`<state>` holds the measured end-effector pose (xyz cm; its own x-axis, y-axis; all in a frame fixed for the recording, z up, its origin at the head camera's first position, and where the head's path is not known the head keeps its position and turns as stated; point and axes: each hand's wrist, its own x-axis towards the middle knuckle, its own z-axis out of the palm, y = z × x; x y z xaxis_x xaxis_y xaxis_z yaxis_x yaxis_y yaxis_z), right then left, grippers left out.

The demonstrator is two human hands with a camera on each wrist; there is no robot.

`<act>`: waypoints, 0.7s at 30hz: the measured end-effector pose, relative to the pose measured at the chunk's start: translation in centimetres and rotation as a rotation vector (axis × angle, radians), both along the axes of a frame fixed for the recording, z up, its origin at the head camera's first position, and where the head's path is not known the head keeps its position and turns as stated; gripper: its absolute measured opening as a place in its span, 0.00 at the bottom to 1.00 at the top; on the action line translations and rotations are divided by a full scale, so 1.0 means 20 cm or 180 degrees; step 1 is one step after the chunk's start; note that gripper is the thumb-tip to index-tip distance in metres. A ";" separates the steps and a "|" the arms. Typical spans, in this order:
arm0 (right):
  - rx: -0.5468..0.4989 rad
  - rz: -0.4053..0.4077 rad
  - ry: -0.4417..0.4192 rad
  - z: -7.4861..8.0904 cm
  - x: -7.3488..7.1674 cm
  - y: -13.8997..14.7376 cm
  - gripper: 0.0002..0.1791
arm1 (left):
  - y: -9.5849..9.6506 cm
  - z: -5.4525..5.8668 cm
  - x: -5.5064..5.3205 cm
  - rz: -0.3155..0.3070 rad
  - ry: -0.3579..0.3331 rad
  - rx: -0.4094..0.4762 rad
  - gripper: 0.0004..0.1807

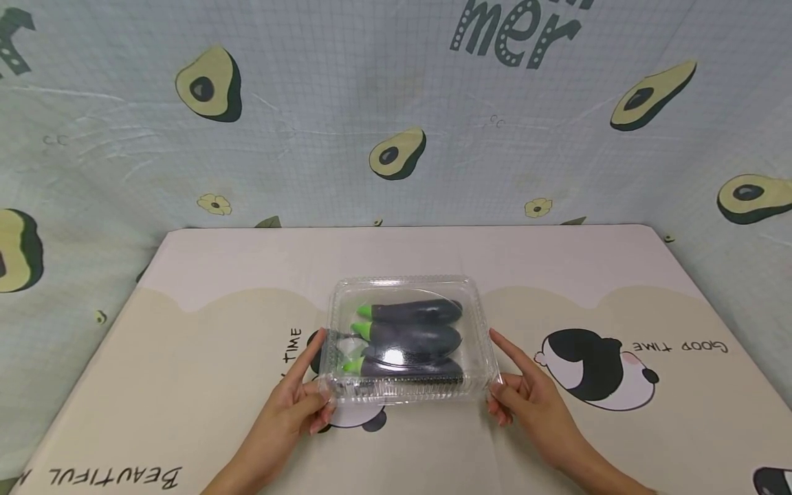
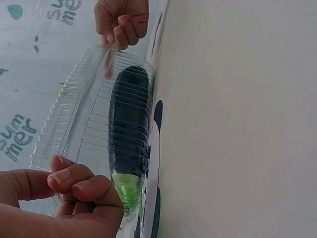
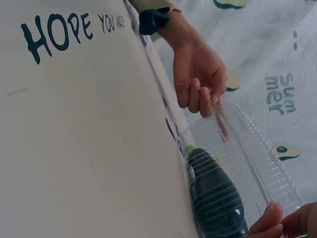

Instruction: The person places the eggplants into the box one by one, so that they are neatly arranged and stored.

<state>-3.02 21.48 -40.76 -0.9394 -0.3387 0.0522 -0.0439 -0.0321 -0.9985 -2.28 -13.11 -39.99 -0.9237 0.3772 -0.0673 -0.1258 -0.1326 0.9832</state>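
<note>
A clear plastic clamshell box (image 1: 402, 280) sits on the table in the head view, its lid over three dark purple eggplants (image 1: 416, 338) with bright green stem ends pointing left. My left hand (image 1: 286, 407) pinches the near left corner at the rim, thumb on top and index finger stretched along the side. At the opposite near corner, my right hand (image 1: 537, 411) pinches the rim in the same way. Both wrist views show the ribbed front wall, with an eggplant (image 2: 130, 119) behind it and the rim seam between finger and thumb.
A beige and pink cloth (image 1: 204, 385) printed with cartoon dogs and lettering covers the table. Behind it and at the sides hangs a pale curtain (image 1: 309, 89) with avocado prints. The table's far edge lies beyond the box.
</note>
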 end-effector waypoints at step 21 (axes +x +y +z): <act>0.0226 -0.0497 -0.0156 -0.01 0.01 -0.04 0.37 | 0.00 0.02 0.00 -0.0007 -0.0035 -0.0071 0.42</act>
